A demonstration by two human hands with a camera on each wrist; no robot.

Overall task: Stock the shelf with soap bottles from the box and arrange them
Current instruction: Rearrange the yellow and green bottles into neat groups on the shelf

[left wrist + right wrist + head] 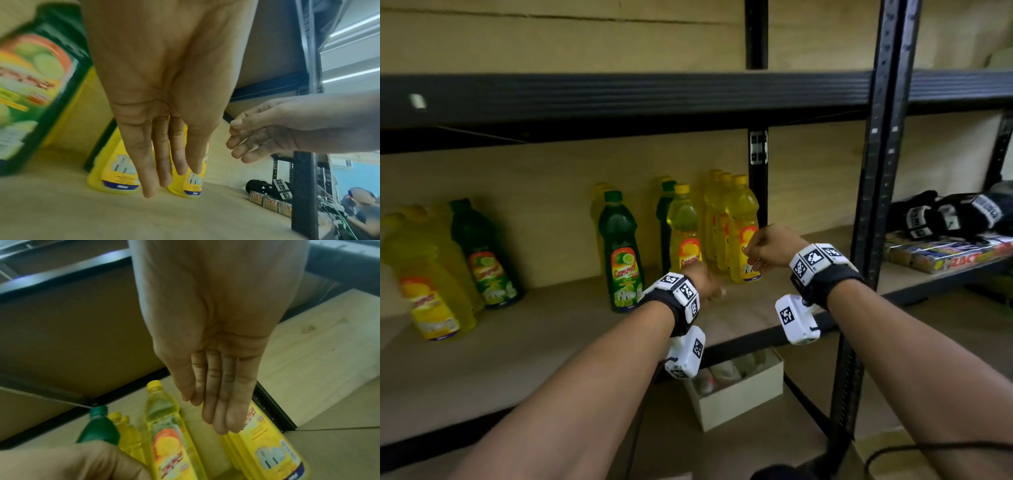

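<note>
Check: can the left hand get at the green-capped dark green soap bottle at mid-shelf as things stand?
Probably yes. The left hand is open and holds nothing, and the green-capped dark green soap bottle stands just to its left at the front of its cluster, with bare wooden shelf board between them.

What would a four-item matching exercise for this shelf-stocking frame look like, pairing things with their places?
Column one:
1. green bottle
2. row of yellow bottles
3. small open box
4. black gloves

Column two:
A. under the shelf board, below the wrists
B. on the neighbouring shelf bay to the right, on top of packets
C. against the rear black upright, by the right hand
D. standing to the left of the left hand

Pairs: 1-D, 2-C, 3-A, 4-B. Both hands hold nothing.
</note>
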